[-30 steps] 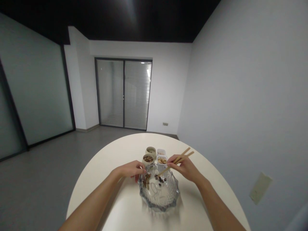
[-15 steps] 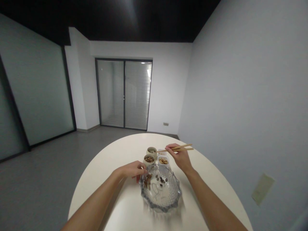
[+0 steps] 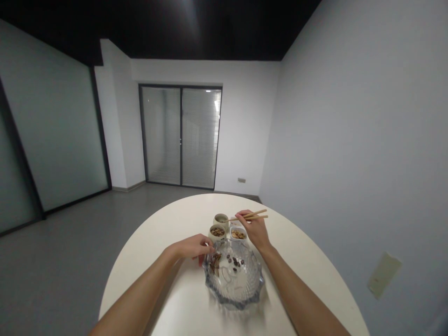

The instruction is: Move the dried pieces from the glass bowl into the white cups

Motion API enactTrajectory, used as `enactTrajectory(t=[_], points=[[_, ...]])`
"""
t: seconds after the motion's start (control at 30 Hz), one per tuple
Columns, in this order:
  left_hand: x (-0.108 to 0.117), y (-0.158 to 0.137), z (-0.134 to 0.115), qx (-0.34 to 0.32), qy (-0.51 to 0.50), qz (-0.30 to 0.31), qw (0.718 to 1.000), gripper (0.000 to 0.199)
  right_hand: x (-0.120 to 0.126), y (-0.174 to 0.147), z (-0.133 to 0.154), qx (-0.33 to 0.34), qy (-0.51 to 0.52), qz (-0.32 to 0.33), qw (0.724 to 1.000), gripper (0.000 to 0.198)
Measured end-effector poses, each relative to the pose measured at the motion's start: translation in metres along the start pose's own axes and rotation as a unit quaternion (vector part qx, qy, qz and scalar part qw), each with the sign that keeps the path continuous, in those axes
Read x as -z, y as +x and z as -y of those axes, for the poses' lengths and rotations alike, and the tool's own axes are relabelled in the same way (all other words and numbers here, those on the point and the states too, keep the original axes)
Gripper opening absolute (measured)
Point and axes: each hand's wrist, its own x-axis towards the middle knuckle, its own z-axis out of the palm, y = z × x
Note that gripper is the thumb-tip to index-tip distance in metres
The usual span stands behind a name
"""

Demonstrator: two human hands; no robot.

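My right hand (image 3: 256, 229) holds a pair of wooden chopsticks (image 3: 259, 213), their tips at the back left cup (image 3: 215, 222), where a small dark piece shows near them. My left hand (image 3: 192, 246) grips the left rim of a clear glass bowl (image 3: 239, 305) with a wavy edge. Inside the bowl lie thin brown pieces (image 3: 214, 267) at the left and several dark beans (image 3: 236, 262). Just behind it stand a round cup (image 3: 211, 235) of brown pieces and a white dish (image 3: 238, 239) of pale tan pieces. Another white dish (image 3: 232, 223) is partly hidden by my right hand.
Partly under my left hand sits a red object (image 3: 200, 260) that I cannot make out. Everything stands on a round white table (image 3: 154, 242). A white wall (image 3: 350, 140) rises close on the right, and glass doors (image 3: 180, 140) are at the back.
My right hand has moved left with the chopsticks, and their tips now reach further into the back left cup. My left hand stays on the bowl's rim.
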Motion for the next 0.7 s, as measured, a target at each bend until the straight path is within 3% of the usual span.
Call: enactTrajectory(t=[0.17,0.4,0.57,0.7], points=[[-0.001,0.002,0.004,-0.005,0.001,-0.001,1.000,0.034,0.008,-0.001,0.001,-0.004,0.002,-0.021,1.000,0.024],[-0.001,0.005,0.010,-0.012,-0.003,0.000,1.000,0.033,0.031,-0.017,0.029,0.001,0.032,-0.051,0.998,0.021],[-0.001,0.005,0.010,-0.009,-0.004,-0.004,1.000,0.033,0.042,-0.041,0.041,-0.021,0.091,0.043,0.995,0.019],[-0.001,0.004,0.007,-0.004,-0.008,0.000,1.000,0.035,0.036,-0.052,0.047,-0.036,0.125,0.116,0.985,0.019]])
